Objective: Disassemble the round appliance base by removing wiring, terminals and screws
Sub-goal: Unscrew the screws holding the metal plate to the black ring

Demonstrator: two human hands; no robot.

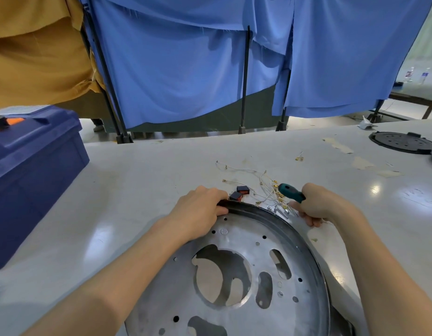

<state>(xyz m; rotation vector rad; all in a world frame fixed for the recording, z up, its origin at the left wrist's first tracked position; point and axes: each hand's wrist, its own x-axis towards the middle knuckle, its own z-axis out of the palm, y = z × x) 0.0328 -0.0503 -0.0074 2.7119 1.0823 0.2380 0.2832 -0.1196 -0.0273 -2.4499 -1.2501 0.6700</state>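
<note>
The round appliance base [246, 241], a silver metal disc with cut-outs and a black rim, lies on the table in front of me. My left hand [198, 209] grips its far rim, fingers curled over the black edge. My right hand [317, 204] holds a green-handled screwdriver [291, 192] just past the rim's right side; its tip is hidden. Loose white wires with brass terminals [263, 183], two small black-and-red switches [239, 192] and a few small silver metal parts [280, 210] lie on the table beyond the base.
A blue plastic toolbox [33, 170] stands at the left. A black round cover [401, 141] lies at the far right. The white table [149, 180] shows tape scraps near its right side. Blue and yellow cloth screens hang behind.
</note>
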